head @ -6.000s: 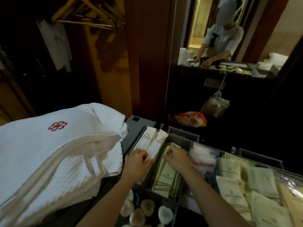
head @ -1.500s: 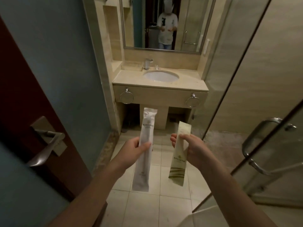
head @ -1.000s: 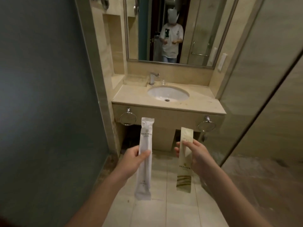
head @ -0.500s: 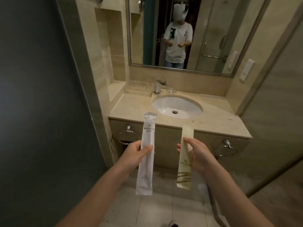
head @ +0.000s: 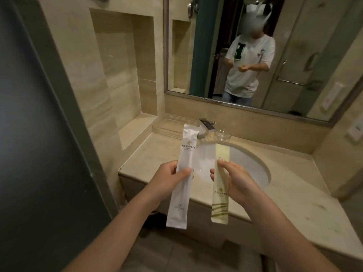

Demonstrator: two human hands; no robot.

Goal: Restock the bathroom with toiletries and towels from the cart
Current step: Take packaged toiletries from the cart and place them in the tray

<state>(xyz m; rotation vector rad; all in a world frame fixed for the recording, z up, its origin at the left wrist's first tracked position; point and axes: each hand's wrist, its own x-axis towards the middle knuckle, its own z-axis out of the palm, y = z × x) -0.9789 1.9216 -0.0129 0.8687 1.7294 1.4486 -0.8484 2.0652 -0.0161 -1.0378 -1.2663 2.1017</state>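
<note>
My left hand (head: 169, 180) grips a long white toiletry packet (head: 181, 173) upright by its middle, thumb across the front. My right hand (head: 234, 179) pinches a narrower cream packet with green stripes (head: 220, 201) near its upper part. Both packets hang above the front edge of the beige vanity counter (head: 298, 185), just before the white oval sink (head: 245, 163). A clear plastic amenity tray (head: 169, 124) lies at the back left of the counter, beside the faucet (head: 206, 127).
A small glass dish (head: 223, 134) sits right of the faucet. A wall niche (head: 121, 71) opens at the left, and a large mirror (head: 255, 46) reflects a person. A dark door (head: 29, 134) stands close on my left.
I have walked from the doorway up to the vanity. Both hands keep the same packets, which now hang over the counter's front edge and the sink.
</note>
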